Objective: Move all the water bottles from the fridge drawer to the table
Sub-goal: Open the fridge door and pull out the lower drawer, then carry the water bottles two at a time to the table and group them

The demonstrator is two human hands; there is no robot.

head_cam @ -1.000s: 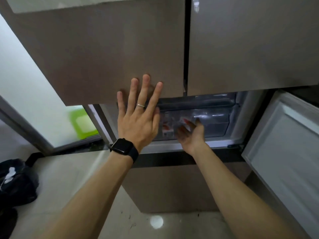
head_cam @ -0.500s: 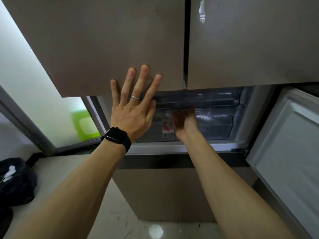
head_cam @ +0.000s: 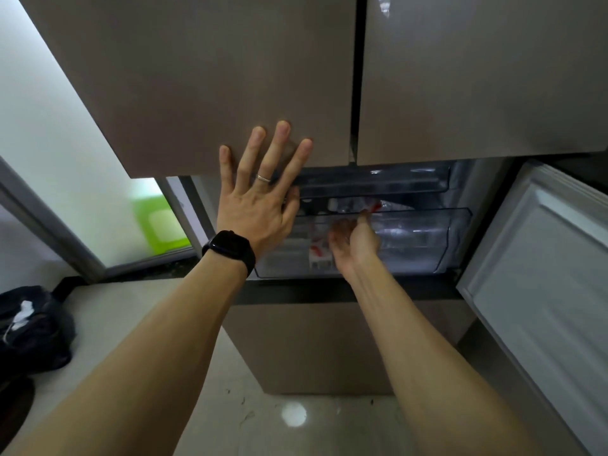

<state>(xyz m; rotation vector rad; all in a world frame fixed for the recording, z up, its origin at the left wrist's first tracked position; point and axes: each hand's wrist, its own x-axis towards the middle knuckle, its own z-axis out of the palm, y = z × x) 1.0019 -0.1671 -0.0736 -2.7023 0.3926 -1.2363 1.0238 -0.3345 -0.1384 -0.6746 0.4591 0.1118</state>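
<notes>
Several clear water bottles (head_cam: 414, 235) with red-and-white labels lie in the transparent fridge drawer (head_cam: 459, 240), below the shut upper doors. My right hand (head_cam: 357, 245) is at the middle of the drawer's front, its fingers curled up at the front rim. My left hand (head_cam: 256, 205), with a black watch and a ring, presses flat with spread fingers against the lower edge of the upper left fridge door (head_cam: 214, 77). The table is not in view.
The lower right fridge door (head_cam: 543, 258) stands open at the right. A shut lower fridge panel (head_cam: 312, 350) sits under the drawer. A black bag (head_cam: 33, 330) lies on the floor at the left, and a green container (head_cam: 161, 222) shows behind frosted glass.
The drawer's front has come out toward me with my right hand at its rim. My left hand stays flat on the upper door. The view has shifted slightly.
</notes>
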